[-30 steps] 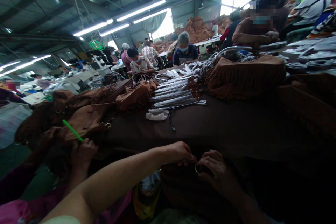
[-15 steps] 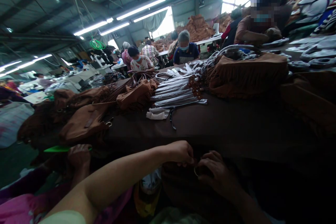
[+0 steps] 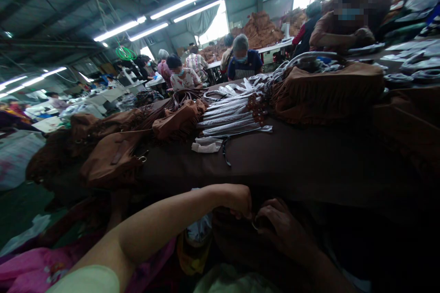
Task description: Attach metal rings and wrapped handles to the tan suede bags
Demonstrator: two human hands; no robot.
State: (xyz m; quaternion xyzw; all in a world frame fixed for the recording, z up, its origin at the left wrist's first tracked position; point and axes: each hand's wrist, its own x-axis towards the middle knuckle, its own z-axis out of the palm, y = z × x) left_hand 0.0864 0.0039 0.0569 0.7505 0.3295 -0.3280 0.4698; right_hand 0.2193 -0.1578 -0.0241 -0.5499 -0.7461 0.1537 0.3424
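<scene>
Close to the table's near edge, my left hand [image 3: 239, 201] is closed, its fingertips turned down and away. What it pinches is too dark to make out. Just to its right, my right hand [image 3: 283, 224] has thumb and fingers curled around a metal ring [image 3: 255, 223]. Dark brown material [image 3: 237, 242], apparently a suede bag, hangs below both hands in shadow. The two hands are almost touching at the ring.
On the brown-covered table [image 3: 268, 160] lie a tan fringed bag [image 3: 326, 91], a flat bag with a ring [image 3: 113, 158] and several white-wrapped straps [image 3: 227, 116]. A co-worker's pink clothing [image 3: 37, 265] is close on my left. Other people sit across the table.
The co-worker's hand with the green object at left has dropped out of sight. My hands stay at the ring with only slight shifts. The view has tilted slightly.
</scene>
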